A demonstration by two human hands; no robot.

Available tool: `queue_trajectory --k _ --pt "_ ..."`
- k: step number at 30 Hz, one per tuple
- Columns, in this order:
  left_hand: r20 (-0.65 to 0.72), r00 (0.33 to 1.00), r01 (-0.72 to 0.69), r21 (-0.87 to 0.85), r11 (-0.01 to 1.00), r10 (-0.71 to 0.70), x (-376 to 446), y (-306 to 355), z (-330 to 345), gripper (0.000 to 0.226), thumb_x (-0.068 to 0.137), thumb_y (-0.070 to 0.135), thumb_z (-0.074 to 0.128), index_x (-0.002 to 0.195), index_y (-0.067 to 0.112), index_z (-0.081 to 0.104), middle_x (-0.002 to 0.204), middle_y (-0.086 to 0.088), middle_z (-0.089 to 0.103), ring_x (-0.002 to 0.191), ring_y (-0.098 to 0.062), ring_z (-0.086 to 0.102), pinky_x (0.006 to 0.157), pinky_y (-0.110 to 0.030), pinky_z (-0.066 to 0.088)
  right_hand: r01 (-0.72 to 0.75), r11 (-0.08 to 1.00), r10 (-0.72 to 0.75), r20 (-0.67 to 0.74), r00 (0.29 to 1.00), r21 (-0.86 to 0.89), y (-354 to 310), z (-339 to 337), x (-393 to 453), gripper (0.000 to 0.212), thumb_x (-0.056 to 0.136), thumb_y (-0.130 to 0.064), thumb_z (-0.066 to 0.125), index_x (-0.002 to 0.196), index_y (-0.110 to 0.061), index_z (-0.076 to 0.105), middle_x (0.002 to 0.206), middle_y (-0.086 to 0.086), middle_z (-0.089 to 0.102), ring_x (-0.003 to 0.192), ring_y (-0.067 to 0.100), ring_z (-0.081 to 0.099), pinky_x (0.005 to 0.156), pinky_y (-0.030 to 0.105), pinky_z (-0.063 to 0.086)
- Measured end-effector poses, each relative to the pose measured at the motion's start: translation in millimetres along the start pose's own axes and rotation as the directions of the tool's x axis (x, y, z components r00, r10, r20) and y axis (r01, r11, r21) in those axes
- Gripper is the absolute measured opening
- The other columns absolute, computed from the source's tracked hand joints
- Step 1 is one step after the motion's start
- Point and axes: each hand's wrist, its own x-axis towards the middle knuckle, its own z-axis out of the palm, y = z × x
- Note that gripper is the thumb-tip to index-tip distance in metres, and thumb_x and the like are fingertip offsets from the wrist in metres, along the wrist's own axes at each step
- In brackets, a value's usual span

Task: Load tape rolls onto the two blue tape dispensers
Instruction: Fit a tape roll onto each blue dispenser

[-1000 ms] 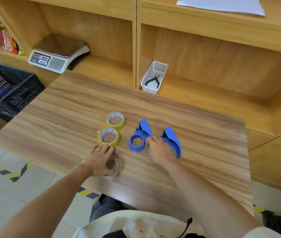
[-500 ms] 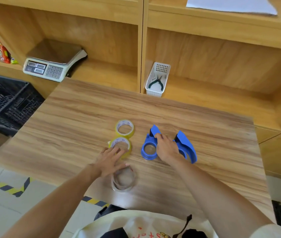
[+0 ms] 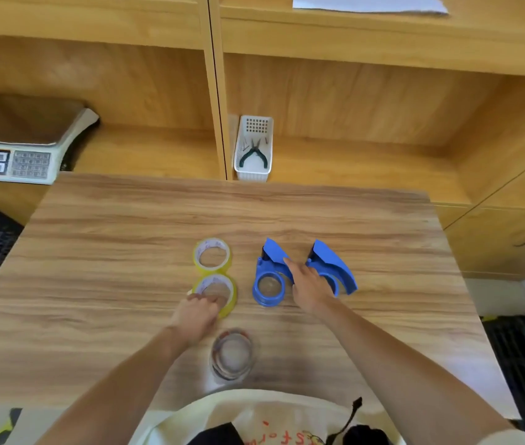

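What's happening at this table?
A person is getting ready to load tape onto two blue dispensers. The left hand is on the nearer yellow tape roll, with a second yellow roll just behind it and a clear roll lying nearer the person. The right hand rests between the left dispenser and the right dispenser. Both dispensers lie on the table, and no roll is loaded yet.

No legible text anywhere: red lettering on the shirt point(image 3: 274, 436), printing inside the tape rolls point(image 3: 212, 255) and scale point(image 3: 10, 160) display too blurred.
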Motion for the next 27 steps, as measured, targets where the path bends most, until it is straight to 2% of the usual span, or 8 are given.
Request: queue_trajectory --k 2,5,7,10,14,17,22,27 --pt "-0.114 0.992 -0.056 -0.037 0.998 0.051 -0.1 -3.0 6.0 0.048 0.047 0.024 0.082 0.094 0.025 0.071 0.075 0.006 0.074 0.051 -0.017 0.069 0.044 -0.021 0.049 -0.016 1.0 0.017 -0.009 1.0 0.018 1.3 1.0 -1.3 0.077 0.093 -0.002 0.045 0.155 -0.025 0.007 0.149 0.008 0.036 0.134 0.03 0.035 0.098 0.044 0.044" --pt "-0.264 0.957 -0.15 -0.09 0.985 0.122 -3.6 -3.0 3.9 0.028 0.073 0.031 0.06 0.099 0.024 0.066 0.085 0.007 0.073 0.066 -0.017 0.071 0.052 -0.023 0.052 -0.055 0.998 0.055 -0.014 0.998 0.021 4.5 -0.4 -3.2 0.079 0.092 0.001 0.045 0.156 -0.026 0.006 0.143 0.011 0.041 0.127 0.033 0.044 0.094 0.041 0.043" --pt "-0.34 0.931 -0.176 -0.103 0.979 0.132 -1.5 -1.3 -2.6 0.031 0.082 0.034 0.045 0.101 0.022 0.066 0.087 0.005 0.072 0.07 -0.017 0.071 0.055 -0.024 0.053 -0.065 0.998 0.065 -0.005 0.998 0.003 7.6 -1.9 -4.5 0.081 0.091 0.003 0.046 0.156 -0.025 0.005 0.143 0.013 0.041 0.128 0.034 0.044 0.096 0.042 0.041" --pt "-0.396 0.909 -0.184 -0.104 0.977 0.129 6.4 5.4 -18.5 0.031 0.086 0.034 0.044 0.1 0.019 0.067 0.084 0.004 0.07 0.069 -0.018 0.069 0.058 -0.024 0.052 -0.053 0.998 0.054 0.001 0.999 -0.038 8.3 -1.5 -4.2 0.084 0.089 0.005 0.047 0.156 -0.022 0.003 0.142 0.012 0.044 0.13 0.035 0.041 0.098 0.042 0.039" --pt "-0.381 0.903 -0.244 -0.077 0.967 0.198 21.9 16.9 -31.9 0.031 0.087 0.033 0.043 0.101 0.019 0.067 0.086 0.005 0.069 0.07 -0.017 0.068 0.06 -0.027 0.052 -0.051 0.997 0.052 0.003 0.999 -0.051 7.6 0.1 -1.4 0.087 0.087 0.004 0.052 0.155 -0.018 0.004 0.138 0.013 0.047 0.13 0.033 0.04 0.098 0.043 0.04" --pt "-0.351 0.902 -0.281 -0.031 0.959 0.253 34.6 29.9 -38.5 0.022 0.082 0.03 0.06 0.099 0.019 0.067 0.085 0.005 0.068 0.067 -0.016 0.068 0.058 -0.027 0.052 -0.056 0.997 0.057 0.015 0.998 -0.047 8.3 0.3 0.2 0.086 0.088 0.003 0.053 0.155 -0.018 0.004 0.139 0.012 0.046 0.131 0.033 0.038 0.099 0.044 0.038" --pt "-0.273 0.923 -0.276 0.023 0.961 0.272 51.0 53.2 -38.6 0.033 0.064 0.023 0.08 0.094 0.016 0.068 0.076 0.005 0.067 0.06 -0.018 0.067 0.053 -0.027 0.05 -0.057 0.998 0.058 -0.005 0.998 0.04 11.6 -3.2 0.7 0.058 0.103 -0.017 0.038 0.154 -0.017 0.011 0.137 0.017 0.049 0.127 0.035 0.042 0.095 0.043 0.038" --pt "-0.242 0.93 -0.28 0.021 0.96 0.277 59.4 63.9 -45.2 0.038 0.047 0.021 0.089 0.079 0.015 0.069 0.065 0.003 0.065 0.046 -0.018 0.062 0.041 -0.024 0.044 -0.045 0.996 0.047 -0.023 0.999 0.078 15.5 -6.5 -1.7 0.05 0.104 -0.027 0.034 0.151 -0.015 0.019 0.129 0.02 0.054 0.119 0.036 0.048 0.091 0.042 0.039"
